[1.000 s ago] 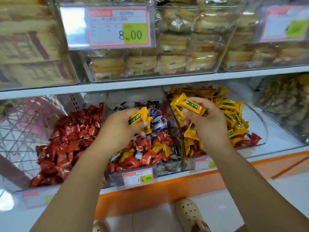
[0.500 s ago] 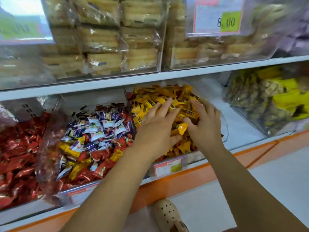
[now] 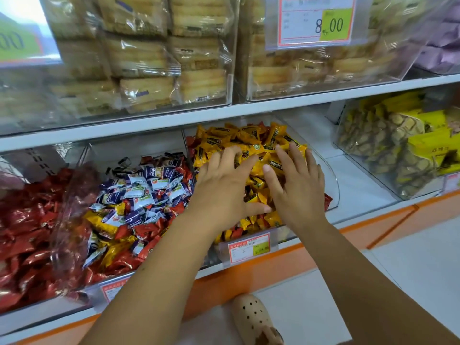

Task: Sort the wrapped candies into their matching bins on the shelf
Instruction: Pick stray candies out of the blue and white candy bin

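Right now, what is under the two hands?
Yellow-wrapped candies fill that clear bin, with a few red candies at its edges. The left hand and right hand lie spread on the pile; whatever sits directly beneath the palms is covered.

Cellophane-wrapped pastry packs (image 3: pixel 146 58) fill clear display cases on the upper tier, where a price card (image 3: pixel 316 21) reading 8.00 hangs on the front of the right-hand case (image 3: pixel 373 70). A second, blurred card (image 3: pixel 17 43) shows at far left. Purple packets (image 3: pixel 445 46) sit at the upper right edge, above bagged snacks in yellow packaging (image 3: pixel 388 145). Below, an orange base strip (image 3: pixel 249 272) meets pale floor tiles (image 3: pixel 423 265), where a beige perforated clog (image 3: pixel 254 319) stands.
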A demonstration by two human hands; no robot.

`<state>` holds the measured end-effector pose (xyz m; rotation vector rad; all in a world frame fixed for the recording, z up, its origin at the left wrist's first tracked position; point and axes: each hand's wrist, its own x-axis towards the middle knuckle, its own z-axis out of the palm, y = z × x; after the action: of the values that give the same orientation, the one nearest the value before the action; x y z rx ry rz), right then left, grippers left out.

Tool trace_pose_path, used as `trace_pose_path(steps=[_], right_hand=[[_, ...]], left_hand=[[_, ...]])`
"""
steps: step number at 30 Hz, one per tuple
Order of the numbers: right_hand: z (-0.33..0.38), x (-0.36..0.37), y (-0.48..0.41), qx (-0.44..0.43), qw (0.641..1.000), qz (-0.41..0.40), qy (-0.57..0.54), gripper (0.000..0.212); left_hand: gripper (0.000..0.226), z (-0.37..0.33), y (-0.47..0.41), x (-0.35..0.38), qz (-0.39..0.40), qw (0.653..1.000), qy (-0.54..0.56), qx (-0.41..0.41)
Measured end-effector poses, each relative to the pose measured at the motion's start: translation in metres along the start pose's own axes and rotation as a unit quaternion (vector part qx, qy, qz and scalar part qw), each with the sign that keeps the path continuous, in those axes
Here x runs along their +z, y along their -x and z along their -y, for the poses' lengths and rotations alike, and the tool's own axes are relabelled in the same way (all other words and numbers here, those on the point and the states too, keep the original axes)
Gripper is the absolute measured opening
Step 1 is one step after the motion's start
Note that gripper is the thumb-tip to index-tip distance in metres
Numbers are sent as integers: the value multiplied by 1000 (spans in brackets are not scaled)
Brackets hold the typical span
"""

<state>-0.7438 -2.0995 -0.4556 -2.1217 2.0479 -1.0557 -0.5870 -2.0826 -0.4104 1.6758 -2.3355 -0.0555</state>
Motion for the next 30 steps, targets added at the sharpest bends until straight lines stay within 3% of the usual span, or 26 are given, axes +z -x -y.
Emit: trace_pose_path(steps=[4, 10, 16, 24, 30], right_hand=[[-1, 0, -4, -5, 1000, -15, 18, 71], [-1, 5, 0, -1, 997, 60, 44, 76], [1, -2, 1, 17, 998, 63, 24, 65], [21, -22, 1, 17, 998, 52, -1, 64], [65, -44, 19, -70, 983, 71, -155, 33]], left_hand=[[77, 3, 1, 2, 77, 996, -42, 16], [75, 1, 6, 9, 81, 991, -100, 26], [88, 7, 9, 5, 79, 996, -34, 27], [84, 18, 27, -12, 79, 995, 59, 31], [66, 63, 69, -54, 26, 986, 159, -32]])
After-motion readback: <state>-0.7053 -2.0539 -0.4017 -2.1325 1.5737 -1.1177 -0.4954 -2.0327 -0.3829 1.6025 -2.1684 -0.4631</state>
